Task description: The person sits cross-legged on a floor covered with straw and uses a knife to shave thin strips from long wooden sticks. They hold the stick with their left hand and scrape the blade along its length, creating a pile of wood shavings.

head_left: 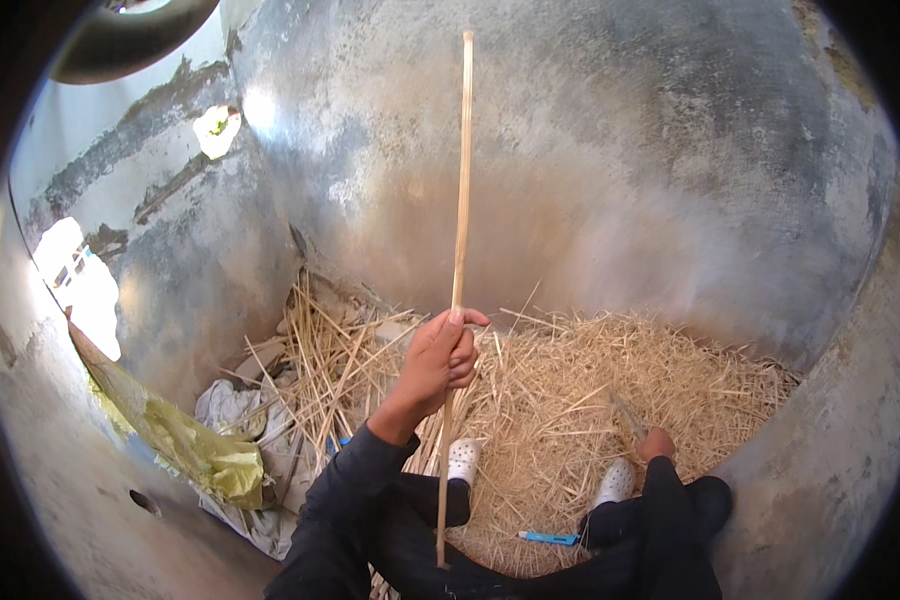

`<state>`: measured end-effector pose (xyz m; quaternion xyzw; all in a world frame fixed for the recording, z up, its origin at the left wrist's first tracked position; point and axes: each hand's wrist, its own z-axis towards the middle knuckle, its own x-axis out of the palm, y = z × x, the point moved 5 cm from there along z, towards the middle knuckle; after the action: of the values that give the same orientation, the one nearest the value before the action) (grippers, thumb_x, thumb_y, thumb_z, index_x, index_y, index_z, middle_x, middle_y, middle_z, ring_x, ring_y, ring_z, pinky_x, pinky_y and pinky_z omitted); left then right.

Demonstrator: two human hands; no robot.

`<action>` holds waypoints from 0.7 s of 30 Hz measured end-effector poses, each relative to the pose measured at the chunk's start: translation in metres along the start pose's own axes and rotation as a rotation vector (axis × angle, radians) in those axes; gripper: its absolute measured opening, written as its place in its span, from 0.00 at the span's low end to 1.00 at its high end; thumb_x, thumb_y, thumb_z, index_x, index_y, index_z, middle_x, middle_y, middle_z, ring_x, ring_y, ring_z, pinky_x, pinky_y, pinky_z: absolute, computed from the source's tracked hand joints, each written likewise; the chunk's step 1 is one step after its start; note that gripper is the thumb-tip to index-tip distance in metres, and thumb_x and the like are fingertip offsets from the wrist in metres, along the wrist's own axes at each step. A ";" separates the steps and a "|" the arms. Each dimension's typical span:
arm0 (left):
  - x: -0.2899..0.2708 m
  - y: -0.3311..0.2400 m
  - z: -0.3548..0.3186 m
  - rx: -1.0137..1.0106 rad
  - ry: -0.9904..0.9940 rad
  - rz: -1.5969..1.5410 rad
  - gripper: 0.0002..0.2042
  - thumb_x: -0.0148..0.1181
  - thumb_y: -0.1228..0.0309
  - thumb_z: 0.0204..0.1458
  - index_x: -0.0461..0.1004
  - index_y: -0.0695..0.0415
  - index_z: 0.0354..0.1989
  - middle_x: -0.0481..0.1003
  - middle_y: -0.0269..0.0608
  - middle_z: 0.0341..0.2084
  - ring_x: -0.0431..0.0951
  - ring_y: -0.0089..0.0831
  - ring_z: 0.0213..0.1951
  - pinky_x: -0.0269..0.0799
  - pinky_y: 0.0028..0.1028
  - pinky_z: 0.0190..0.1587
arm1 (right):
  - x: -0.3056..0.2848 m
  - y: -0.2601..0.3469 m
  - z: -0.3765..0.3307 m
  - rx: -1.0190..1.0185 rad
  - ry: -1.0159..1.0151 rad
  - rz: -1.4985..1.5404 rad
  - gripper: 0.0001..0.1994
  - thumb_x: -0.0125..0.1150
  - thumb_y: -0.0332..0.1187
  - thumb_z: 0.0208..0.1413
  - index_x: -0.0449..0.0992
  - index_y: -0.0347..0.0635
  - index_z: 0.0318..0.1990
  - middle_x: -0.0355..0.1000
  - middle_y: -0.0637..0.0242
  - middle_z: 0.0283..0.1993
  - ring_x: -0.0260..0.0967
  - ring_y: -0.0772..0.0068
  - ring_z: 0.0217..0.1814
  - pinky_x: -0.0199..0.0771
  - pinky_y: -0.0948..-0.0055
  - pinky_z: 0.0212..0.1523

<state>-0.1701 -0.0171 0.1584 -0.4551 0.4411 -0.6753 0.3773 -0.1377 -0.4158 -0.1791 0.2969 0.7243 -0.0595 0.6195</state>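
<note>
My left hand (440, 355) is closed around a long, thin bamboo strip (463, 180), its index finger curled past the side. The strip stands nearly upright, its top against the grey wall behind and its lower end by my lap. Off to the right, my right hand (656, 443) is closed on a knife (627, 415). Its narrow greyish blade points up and left over the shavings, while the handle is hidden in my fist. A distance separates blade and strip.
Pale shavings (570, 380) cover the floor between my white clogs (464, 460). A blue utility cutter (550, 538) lies near my right foot. Loose strips (335, 370) are heaped at the left, beside a yellow sack (205, 455). Rough walls (610, 150) enclose the spot.
</note>
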 end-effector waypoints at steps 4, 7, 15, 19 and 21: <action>0.016 -0.013 -0.006 -0.004 0.033 0.076 0.17 0.40 0.62 0.67 0.63 0.64 0.52 0.54 0.24 0.16 0.52 0.13 0.16 0.49 0.16 0.17 | 0.061 -0.045 0.035 0.002 -0.048 -0.066 0.11 0.56 0.35 0.54 0.78 0.41 0.41 0.76 0.57 0.42 0.75 0.51 0.43 0.73 0.54 0.44; 0.040 -0.022 -0.006 0.006 0.094 0.083 0.19 0.42 0.62 0.66 0.61 0.65 0.56 0.55 0.25 0.16 0.53 0.13 0.16 0.50 0.17 0.17 | 0.108 -0.052 0.045 -0.216 -0.324 -0.202 0.13 0.55 0.37 0.54 0.76 0.40 0.42 0.75 0.58 0.38 0.74 0.54 0.38 0.71 0.54 0.39; 0.061 -0.009 -0.012 -0.086 0.071 0.186 0.19 0.40 0.66 0.66 0.58 0.63 0.61 0.61 0.30 0.12 0.58 0.16 0.10 0.54 0.17 0.14 | 0.241 0.073 -0.137 -0.752 0.642 -0.159 0.27 0.66 0.48 0.45 0.71 0.42 0.50 0.75 0.51 0.44 0.73 0.48 0.47 0.73 0.49 0.45; 0.066 -0.008 -0.009 -0.114 0.099 0.179 0.20 0.41 0.67 0.65 0.57 0.64 0.62 0.62 0.32 0.11 0.58 0.18 0.09 0.53 0.18 0.12 | 0.268 0.065 -0.155 -0.769 0.778 -0.248 0.32 0.69 0.47 0.46 0.66 0.45 0.58 0.73 0.52 0.46 0.72 0.47 0.47 0.70 0.40 0.44; 0.069 -0.006 -0.012 -0.119 0.094 0.165 0.20 0.41 0.67 0.65 0.57 0.64 0.62 0.62 0.32 0.11 0.58 0.19 0.09 0.53 0.18 0.12 | 0.274 0.062 -0.159 -0.749 0.814 -0.267 0.33 0.69 0.45 0.48 0.63 0.46 0.61 0.72 0.52 0.47 0.72 0.47 0.47 0.69 0.36 0.43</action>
<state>-0.2028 -0.0745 0.1814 -0.4067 0.5337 -0.6351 0.3827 -0.2588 -0.1950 -0.3815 -0.0384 0.9076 0.2427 0.3403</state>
